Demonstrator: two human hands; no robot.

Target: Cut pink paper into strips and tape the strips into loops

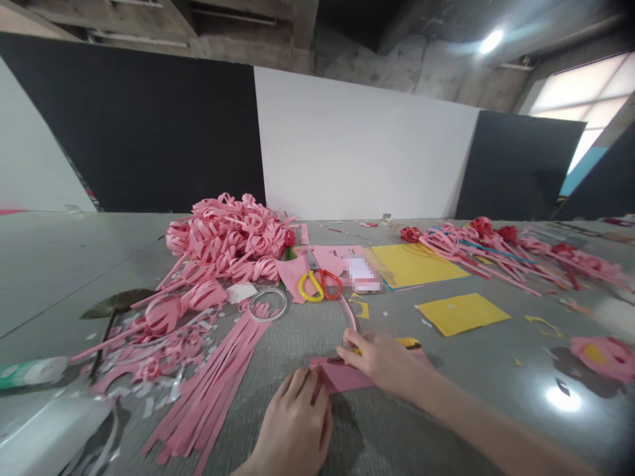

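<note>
My left hand [297, 418], its fingers curled and close together, presses on the left end of a folded-looking pink paper piece [344, 378]. Over the same paper, my right hand [381, 360] is closed around a yellow-handled utility knife [409, 343]; the handle's end sticks out to the right of the hand and a dark blade tip shows along the paper's upper edge. A narrow pink paper strip [350, 311] runs up from the right fingertips. Beyond it lie scissors [320, 285] with one yellow and one red loop. My palms hide the grips partly.
Left are a heap of pink curled paper [228, 235], cut pink strips [218, 390], a tape roll [268, 305] and a green-white bottle [34, 372]. Rightward lie yellow sheets [464, 314], a blurred phone-like object [363, 274] and paper flowers [496, 244]. Boards [367, 145] stand behind.
</note>
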